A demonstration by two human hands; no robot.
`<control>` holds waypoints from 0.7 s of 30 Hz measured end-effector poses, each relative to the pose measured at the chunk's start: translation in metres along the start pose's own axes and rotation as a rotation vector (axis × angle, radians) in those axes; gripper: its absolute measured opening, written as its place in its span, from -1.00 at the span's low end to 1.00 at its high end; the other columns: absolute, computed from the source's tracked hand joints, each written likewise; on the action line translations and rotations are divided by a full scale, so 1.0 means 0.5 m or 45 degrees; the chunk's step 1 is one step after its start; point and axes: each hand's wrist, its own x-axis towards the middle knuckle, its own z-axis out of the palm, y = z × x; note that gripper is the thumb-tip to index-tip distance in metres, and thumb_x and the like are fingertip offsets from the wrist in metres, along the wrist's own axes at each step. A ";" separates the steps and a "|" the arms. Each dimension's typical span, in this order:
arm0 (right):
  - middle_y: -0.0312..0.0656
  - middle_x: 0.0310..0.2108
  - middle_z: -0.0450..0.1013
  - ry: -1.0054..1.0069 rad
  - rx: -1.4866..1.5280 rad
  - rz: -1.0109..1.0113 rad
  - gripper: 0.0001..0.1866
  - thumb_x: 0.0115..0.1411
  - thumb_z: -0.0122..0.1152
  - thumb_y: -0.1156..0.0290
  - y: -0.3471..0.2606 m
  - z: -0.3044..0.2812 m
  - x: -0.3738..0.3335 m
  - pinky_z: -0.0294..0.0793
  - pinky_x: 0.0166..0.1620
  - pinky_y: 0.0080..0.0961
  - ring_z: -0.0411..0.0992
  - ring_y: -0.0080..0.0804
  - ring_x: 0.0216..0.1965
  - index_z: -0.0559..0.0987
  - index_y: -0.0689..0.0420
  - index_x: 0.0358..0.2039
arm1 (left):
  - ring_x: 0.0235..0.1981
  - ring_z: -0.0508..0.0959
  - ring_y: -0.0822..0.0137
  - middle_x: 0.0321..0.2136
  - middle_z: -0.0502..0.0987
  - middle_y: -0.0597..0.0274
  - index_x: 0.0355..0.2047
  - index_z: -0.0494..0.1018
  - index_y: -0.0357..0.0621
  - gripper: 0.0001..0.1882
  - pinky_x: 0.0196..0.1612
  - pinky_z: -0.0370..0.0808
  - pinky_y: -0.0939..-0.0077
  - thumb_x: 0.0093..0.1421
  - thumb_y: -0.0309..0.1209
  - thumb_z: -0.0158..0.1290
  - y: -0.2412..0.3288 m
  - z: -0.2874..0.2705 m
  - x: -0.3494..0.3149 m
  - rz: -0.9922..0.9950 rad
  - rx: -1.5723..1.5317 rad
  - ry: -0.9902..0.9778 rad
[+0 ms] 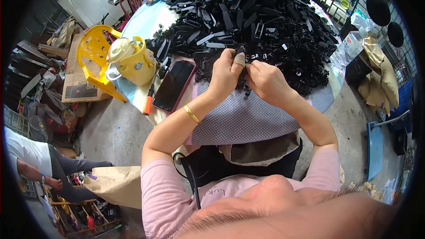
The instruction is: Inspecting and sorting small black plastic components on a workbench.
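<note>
A heap of black plastic parts (239, 15), long flat strips and small clip-like pieces, covers the far side of the table. At its near edge my left hand (223, 74) is closed on a small black plastic part (241, 79), with a pale wrap round one digit. My right hand (267, 81) pinches at the same part from the other side, fingertips almost touching the left hand's. Fingers hide most of the part, so its exact shape cannot be made out. Beneath my wrists lies a grey patterned cloth (248, 121).
Left of my left hand lie a phone (174, 85) and an orange-handled screwdriver (148, 102), beside a yellow jug (137, 66). A yellow chair (90, 46) stands past the table's left edge. Another person's hand (54, 183) shows at lower left. Brown paper bags (383, 68) hang at right.
</note>
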 end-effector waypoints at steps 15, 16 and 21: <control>-0.22 -0.40 0.40 -0.508 0.202 0.247 -0.81 -0.10 0.21 0.51 0.049 -0.021 -0.011 0.44 -0.27 -0.41 0.41 -0.28 -0.31 0.60 0.06 -0.39 | -0.49 0.54 0.14 -0.57 0.49 0.04 -0.31 0.44 -0.24 -0.58 -0.35 0.45 0.35 0.04 -0.09 0.11 0.068 -0.011 -0.048 0.103 0.753 -1.108; -0.22 -0.40 0.40 -0.506 0.201 0.247 -0.81 -0.10 0.21 0.51 0.048 -0.019 -0.012 0.44 -0.27 -0.41 0.41 -0.28 -0.31 0.60 0.06 -0.39 | -0.55 0.50 0.20 -0.61 0.47 0.11 -0.34 0.46 -0.22 -0.58 -0.42 0.40 0.37 0.03 -0.08 0.13 0.059 -0.012 -0.045 0.144 0.734 -1.157; -0.24 -0.39 0.40 -0.456 0.035 0.122 -0.80 -0.15 0.23 0.55 0.038 -0.005 -0.016 0.45 -0.24 -0.42 0.39 -0.30 -0.30 0.52 0.12 -0.41 | -0.44 0.54 0.27 -0.48 0.54 0.08 -0.37 0.51 -0.25 -0.74 -0.29 0.47 0.44 0.07 -0.28 0.13 0.032 -0.055 0.012 0.013 0.481 -0.871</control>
